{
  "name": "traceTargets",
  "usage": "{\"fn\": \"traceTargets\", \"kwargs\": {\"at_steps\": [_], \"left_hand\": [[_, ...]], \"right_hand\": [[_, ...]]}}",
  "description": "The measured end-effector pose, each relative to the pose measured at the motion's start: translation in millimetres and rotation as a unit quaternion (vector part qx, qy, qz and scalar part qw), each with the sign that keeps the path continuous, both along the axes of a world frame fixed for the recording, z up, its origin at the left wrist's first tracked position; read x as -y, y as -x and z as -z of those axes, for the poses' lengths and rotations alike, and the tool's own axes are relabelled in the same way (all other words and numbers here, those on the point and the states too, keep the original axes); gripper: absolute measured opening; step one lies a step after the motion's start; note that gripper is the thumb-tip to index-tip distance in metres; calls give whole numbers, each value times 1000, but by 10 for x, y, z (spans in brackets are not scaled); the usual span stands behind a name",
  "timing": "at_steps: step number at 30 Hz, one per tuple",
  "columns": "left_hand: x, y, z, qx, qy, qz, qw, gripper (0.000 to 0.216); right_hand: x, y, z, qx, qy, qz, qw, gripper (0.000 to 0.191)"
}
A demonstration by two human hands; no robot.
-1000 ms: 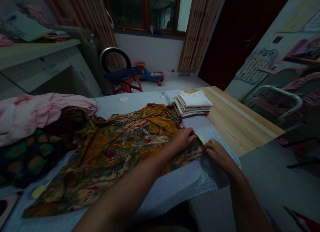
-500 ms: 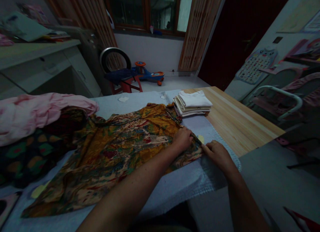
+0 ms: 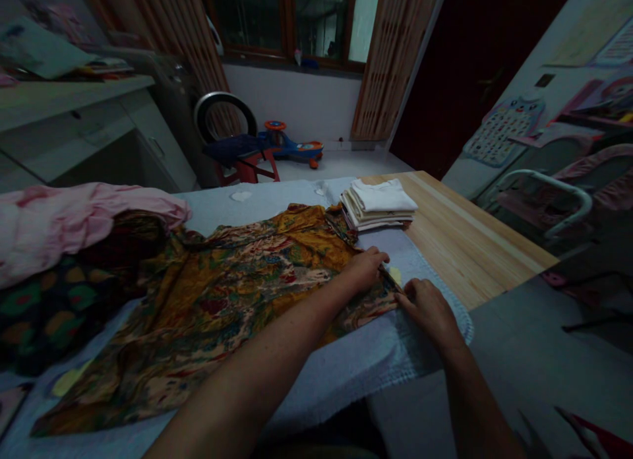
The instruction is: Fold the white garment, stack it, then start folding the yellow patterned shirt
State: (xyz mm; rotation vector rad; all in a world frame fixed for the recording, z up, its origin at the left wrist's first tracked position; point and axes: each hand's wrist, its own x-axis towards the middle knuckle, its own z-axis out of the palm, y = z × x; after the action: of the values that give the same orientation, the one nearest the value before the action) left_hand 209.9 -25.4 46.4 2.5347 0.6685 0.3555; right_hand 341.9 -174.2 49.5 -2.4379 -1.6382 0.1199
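"Looking down from the head camera, I see a patterned garment (image 3: 237,274) spread out on a pale blue cloth (image 3: 346,373), which covers part of the wooden bench (image 3: 465,241). Mustard, with green and red swirls."

"And what's each hand doing on your feed?"

"My left hand (image 3: 366,269) lies palm down over the garment's right-hand part, fingers partly bent at its edge. I can't tell whether they have the fabric gripped or just rest on it."

"What about the right?"

"The right hand (image 3: 431,312) is just beside it, toward the garment's right corner. Fingers are loosely curled, and the thumb side meets the fabric's edge. From this angle I can't confirm a pinch."

"Anything close by?"

"A folded stack (image 3: 383,205) of clothes, white on top, sits beyond the left hand, right by the garment's far edge. Over on the left there's a heap: pink fabric (image 3: 74,221) over a dark patterned piece (image 3: 54,307)."

"And past the bench?"

"A red stool (image 3: 250,167) with something dark blue on it, and next to that a blue and orange ride-on toy (image 3: 297,148) on the floor, under the window."
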Motion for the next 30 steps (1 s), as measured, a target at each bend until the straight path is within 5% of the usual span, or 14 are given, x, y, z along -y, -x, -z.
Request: {"fn": "traceTargets", "kwargs": {"at_steps": [14,21,26,30], "left_hand": [[220,21,43,27,-96,-46,994,23],[333,371,26,22,-128,-121,984,24],[524,817,108,-58,-112,-37,991,18],[712,974,287,-39,-130,6,991,45]], "right_hand": [[17,66,-69,-116,-1,28,993,14],[-1,56,-136,-129,38,24,991,17],[-13,55,-152,-110,54,7,992,15],[-75,115,-158,-57,31,-5,998,24]]}}
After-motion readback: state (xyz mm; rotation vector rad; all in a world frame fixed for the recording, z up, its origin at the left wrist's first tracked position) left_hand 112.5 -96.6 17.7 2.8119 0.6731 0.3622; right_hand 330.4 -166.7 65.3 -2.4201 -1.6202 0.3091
